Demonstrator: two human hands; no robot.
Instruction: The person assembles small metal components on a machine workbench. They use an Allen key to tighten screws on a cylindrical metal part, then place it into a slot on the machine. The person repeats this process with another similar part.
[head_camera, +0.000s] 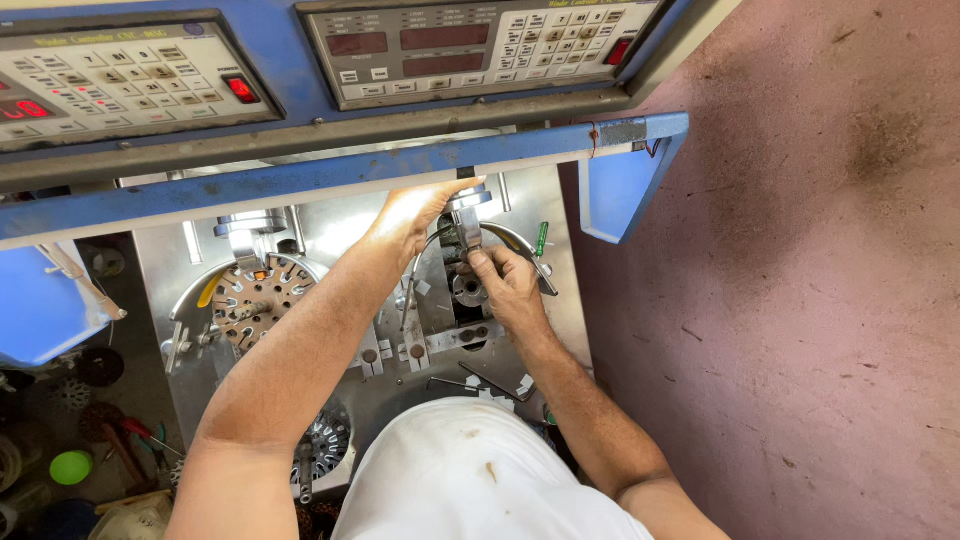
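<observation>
Both my hands reach into a blue-framed winding machine. My left hand (415, 215) is raised under the blue frame bar and touches the top of a small metal winding head (466, 222). My right hand (508, 285) grips the lower part of that same metal head from the right, fingers closed around it. Just below my right hand sits a round metal fixture (467, 290). At the left station a slotted stator core (250, 295) sits on its mount, apart from both hands.
Two grey control panels (120, 75) (470, 45) with keypads and red displays sit above. A green-handled screwdriver (541, 238) stands beside the right station. Another stator (325, 440) lies near my body. Pliers and a green lid (70, 467) lie lower left. Brown floor at right.
</observation>
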